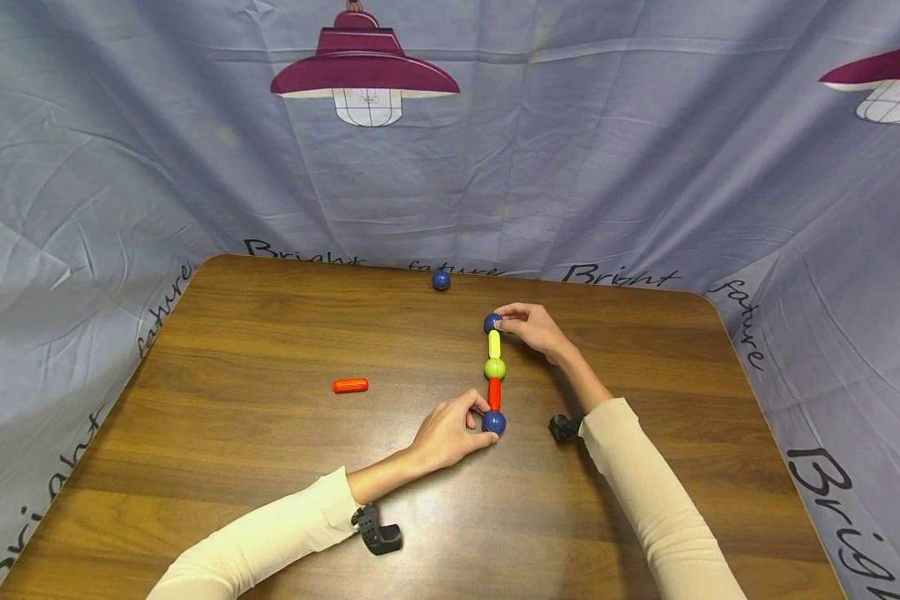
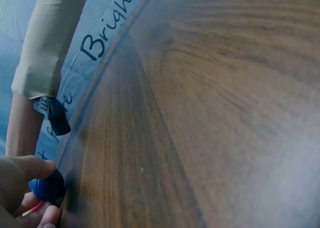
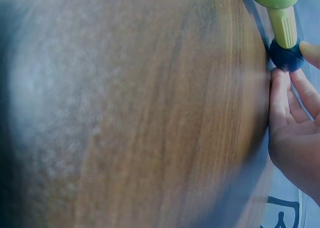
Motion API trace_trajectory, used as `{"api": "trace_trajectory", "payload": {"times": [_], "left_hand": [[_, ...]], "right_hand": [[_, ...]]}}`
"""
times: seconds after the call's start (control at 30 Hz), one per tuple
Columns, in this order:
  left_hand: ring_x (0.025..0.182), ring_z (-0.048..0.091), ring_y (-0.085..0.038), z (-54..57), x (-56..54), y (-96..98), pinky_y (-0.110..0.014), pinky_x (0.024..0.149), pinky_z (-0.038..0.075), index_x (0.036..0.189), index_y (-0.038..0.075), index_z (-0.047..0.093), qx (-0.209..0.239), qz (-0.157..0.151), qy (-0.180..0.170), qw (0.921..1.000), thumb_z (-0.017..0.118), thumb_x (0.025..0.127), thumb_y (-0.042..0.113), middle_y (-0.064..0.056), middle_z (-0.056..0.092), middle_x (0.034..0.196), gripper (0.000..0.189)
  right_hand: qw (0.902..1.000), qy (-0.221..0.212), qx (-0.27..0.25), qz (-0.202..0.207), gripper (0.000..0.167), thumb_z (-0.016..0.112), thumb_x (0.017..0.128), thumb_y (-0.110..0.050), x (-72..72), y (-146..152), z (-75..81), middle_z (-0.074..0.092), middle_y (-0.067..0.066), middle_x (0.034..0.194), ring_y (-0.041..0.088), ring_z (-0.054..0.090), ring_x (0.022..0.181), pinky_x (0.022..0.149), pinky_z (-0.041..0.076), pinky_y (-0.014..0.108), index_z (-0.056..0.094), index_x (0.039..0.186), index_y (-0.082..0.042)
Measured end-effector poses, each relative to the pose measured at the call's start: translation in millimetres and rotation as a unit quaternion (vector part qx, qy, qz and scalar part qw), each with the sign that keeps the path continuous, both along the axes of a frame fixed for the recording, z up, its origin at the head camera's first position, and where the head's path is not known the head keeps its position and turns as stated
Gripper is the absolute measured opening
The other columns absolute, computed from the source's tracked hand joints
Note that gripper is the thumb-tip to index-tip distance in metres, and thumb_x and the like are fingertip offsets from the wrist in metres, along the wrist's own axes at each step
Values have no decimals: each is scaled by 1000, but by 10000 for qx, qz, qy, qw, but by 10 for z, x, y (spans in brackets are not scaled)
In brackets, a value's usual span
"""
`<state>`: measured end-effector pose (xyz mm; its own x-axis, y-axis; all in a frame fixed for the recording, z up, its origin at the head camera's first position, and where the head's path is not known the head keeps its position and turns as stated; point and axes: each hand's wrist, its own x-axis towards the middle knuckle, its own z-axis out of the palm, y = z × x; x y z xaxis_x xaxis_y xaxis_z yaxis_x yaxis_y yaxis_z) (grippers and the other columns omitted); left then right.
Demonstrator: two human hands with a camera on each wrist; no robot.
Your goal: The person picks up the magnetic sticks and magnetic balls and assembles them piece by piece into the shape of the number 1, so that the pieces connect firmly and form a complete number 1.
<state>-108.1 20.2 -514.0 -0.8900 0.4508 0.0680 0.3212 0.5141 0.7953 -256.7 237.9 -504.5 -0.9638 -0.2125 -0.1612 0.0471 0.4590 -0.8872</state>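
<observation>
A straight chain lies on the table, made of a near blue ball (image 1: 493,422), a red rod (image 1: 494,394), a green ball (image 1: 495,368), a yellow-green rod (image 1: 494,344) and a far blue ball (image 1: 492,322). My left hand (image 1: 450,429) pinches the near blue ball, which also shows between thumb and fingers in the left wrist view (image 2: 49,187). At the far end, my right hand (image 1: 534,327) grips the other blue ball between thumb and fingertips. The right wrist view shows that ball (image 3: 286,56) joined to the yellow-green rod (image 3: 283,28).
A loose red rod (image 1: 350,385) lies left of the chain. Another blue ball (image 1: 441,280) sits by the back edge of the wooden table (image 1: 270,333). Grey-blue printed curtains (image 1: 495,183) hang close around the table. Each wrist wears a black camera (image 1: 378,532).
</observation>
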Motion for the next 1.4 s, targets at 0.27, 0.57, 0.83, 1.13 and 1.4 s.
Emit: {"api": "trace_trajectory", "payload": {"times": [0.27,0.57,0.83,1.13,1.4], "left_hand": [[74,57,-10,-9,1,-4,-22,61,43,105,15,63,39,-47,29,10000,86,79,22,2,63,83,35],[76,58,-10,-33,-11,-19,-23,64,45,103,13,63,214,-110,41,9997,86,79,19,3,63,84,34],[85,63,-15,-18,-55,-139,-25,75,51,111,6,64,704,-526,-302,9957,83,82,13,-2,68,103,35],[81,67,-18,183,-271,-772,-28,73,57,108,-5,65,928,-458,314,9941,77,86,2,-9,70,93,26],[87,66,-22,252,-479,-1562,-38,76,56,106,-2,69,-17,127,1173,9930,79,84,3,-7,69,95,25]], "right_hand": [[9998,-172,-47,-28,36,69,93,-21,1,4,5,66,16,121,30,57,116,94,45,42,66,124,-3],[9998,-167,-48,-51,35,69,93,-20,4,-1,14,67,16,120,29,58,113,91,45,37,67,123,-3],[9999,-147,3,-74,35,69,92,-21,0,6,-10,67,15,119,27,58,112,89,45,36,67,122,-3],[9999,-100,-17,-44,36,69,93,-21,-2,-2,-3,66,16,120,28,58,114,92,45,37,66,123,-1],[9998,-169,-56,0,38,69,95,-20,-16,-2,3,65,19,122,30,57,115,92,43,35,65,126,1]]}}
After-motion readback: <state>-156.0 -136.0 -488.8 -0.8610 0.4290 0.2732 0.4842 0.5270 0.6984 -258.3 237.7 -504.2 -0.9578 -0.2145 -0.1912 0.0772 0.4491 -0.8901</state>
